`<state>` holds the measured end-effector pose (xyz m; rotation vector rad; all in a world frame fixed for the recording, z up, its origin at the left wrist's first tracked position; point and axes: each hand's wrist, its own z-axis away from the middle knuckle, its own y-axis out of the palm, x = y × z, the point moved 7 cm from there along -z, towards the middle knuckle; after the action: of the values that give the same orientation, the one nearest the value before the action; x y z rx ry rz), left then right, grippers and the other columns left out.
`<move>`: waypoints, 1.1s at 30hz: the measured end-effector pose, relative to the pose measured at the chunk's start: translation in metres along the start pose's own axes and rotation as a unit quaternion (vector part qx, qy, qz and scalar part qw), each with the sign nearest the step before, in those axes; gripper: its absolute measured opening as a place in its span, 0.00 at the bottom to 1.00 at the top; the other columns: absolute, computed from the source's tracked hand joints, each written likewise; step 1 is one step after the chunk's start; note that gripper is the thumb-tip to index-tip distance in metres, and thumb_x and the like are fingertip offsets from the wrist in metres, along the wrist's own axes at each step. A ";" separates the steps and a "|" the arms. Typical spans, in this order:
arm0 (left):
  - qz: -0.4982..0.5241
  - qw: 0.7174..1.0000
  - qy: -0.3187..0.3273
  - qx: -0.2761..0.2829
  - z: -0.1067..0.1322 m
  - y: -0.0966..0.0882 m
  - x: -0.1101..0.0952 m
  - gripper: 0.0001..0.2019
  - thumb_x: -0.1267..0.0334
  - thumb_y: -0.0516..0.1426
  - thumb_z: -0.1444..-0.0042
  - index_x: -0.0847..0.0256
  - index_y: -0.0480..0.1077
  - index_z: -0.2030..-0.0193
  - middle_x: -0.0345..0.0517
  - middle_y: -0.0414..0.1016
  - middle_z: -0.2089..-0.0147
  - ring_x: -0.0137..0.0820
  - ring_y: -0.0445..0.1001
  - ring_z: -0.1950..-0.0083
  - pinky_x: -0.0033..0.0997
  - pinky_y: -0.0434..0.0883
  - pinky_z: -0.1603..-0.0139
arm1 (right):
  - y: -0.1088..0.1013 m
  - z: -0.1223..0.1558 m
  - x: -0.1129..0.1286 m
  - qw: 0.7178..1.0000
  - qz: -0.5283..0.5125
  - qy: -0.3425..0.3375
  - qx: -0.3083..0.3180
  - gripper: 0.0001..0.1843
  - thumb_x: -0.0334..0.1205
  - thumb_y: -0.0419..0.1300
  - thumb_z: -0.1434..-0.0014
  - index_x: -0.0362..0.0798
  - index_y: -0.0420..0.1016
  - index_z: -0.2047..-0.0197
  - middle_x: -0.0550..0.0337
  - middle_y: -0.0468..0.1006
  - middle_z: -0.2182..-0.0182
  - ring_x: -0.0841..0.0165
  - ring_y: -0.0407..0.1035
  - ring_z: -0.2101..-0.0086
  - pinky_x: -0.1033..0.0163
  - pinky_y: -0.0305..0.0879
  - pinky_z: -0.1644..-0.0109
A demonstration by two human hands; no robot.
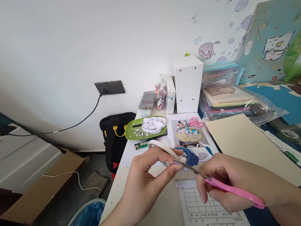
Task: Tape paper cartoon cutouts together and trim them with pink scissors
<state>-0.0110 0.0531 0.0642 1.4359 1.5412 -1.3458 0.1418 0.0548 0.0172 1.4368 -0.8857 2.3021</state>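
My left hand [146,178] is closed, with a narrow roll of white tape [162,147] hooked on its fingers. Its thumb and forefinger pinch close to the scissor tips. In my right hand [225,177] are scissors with pink handles [235,190], their blades pointing left to the left fingertips. Whether the blades touch the tape is hard to tell. Beneath the hands lie a printed picture [189,133] of a cartoon cat and blue cut-out pieces [193,159]. A second pair of pink scissors [195,122] rests on the picture.
A green tray [132,135] holds a cut-out drawing and scraps. Nearer me is a gridded sheet [200,203]. To the right lie cream paper [246,147], blue paper [293,104] and plastic-wrapped stacks. A white box [188,84] stands behind; a lined bin [84,221] is at lower left.
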 end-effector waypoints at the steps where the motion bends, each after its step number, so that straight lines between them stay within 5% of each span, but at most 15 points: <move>1: 0.001 1.000 -0.001 0.000 0.000 0.000 0.000 0.01 0.68 0.62 0.48 0.60 0.74 0.69 0.47 0.80 0.62 0.36 0.77 0.54 0.32 0.70 0.52 | 0.000 0.000 0.000 1.000 0.001 0.002 0.000 0.14 0.24 0.57 0.59 0.47 0.77 0.70 0.66 0.69 0.78 0.76 0.58 0.78 0.72 0.50 0.78; 14: 0.039 0.998 -0.038 0.022 -0.002 0.004 0.007 0.02 0.67 0.61 0.47 0.60 0.72 0.70 0.45 0.80 0.60 0.34 0.75 0.54 0.32 0.68 0.51 | 0.001 -0.002 0.000 0.999 -0.042 -0.020 -0.007 0.11 0.24 0.57 0.57 0.46 0.75 0.71 0.68 0.64 0.81 0.78 0.54 0.80 0.72 0.48 0.79; 18: 0.066 0.995 -0.070 0.030 -0.002 0.005 0.013 0.04 0.65 0.61 0.46 0.61 0.72 0.71 0.44 0.78 0.64 0.33 0.75 0.58 0.34 0.68 0.53 | 0.003 -0.003 0.001 0.993 -0.105 -0.047 0.035 0.06 0.34 0.63 0.51 0.46 0.73 0.67 0.72 0.57 0.83 0.79 0.49 0.82 0.71 0.45 0.79; 25: 0.127 0.983 -0.122 0.046 -0.003 0.010 0.021 0.08 0.62 0.62 0.49 0.63 0.71 0.73 0.45 0.75 0.69 0.34 0.74 0.63 0.35 0.69 0.59 | 0.002 -0.001 0.005 0.981 -0.169 -0.071 0.058 0.23 0.44 0.74 0.62 0.46 0.72 0.64 0.74 0.53 0.81 0.79 0.43 0.81 0.69 0.37 0.79; 33: 0.218 0.964 -0.143 0.048 -0.002 0.015 0.020 0.09 0.65 0.64 0.50 0.63 0.69 0.75 0.40 0.72 0.70 0.24 0.67 0.71 0.24 0.63 0.71 | -0.002 -0.005 0.009 0.961 -0.228 -0.153 0.031 0.35 0.58 0.72 0.67 0.46 0.72 0.60 0.73 0.57 0.79 0.81 0.47 0.82 0.71 0.43 0.80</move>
<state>-0.0009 0.0594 0.0420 1.4559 0.9186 -1.2961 0.1351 0.0592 0.0245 1.8310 -0.4853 1.8125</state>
